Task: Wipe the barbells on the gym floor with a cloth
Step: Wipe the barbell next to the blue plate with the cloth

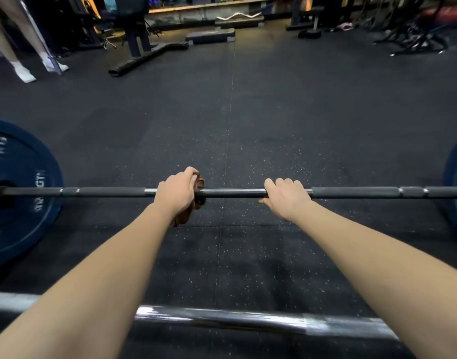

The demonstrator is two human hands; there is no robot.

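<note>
- Your left hand clamps the cloth round the bar on the floor, fingers curled, to wipe all sides.
- Your right hand, at its 3 o'clock, grips bare bar, likely steadying it.

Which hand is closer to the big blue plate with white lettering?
Left. The left hand, holding the brown cloth on the bar, sits nearer the blue plate; the right hand grips the bar farther along, beyond the left hand.

Blue plate reads "KG" ("STRENGTH" partly hidden).
</note>
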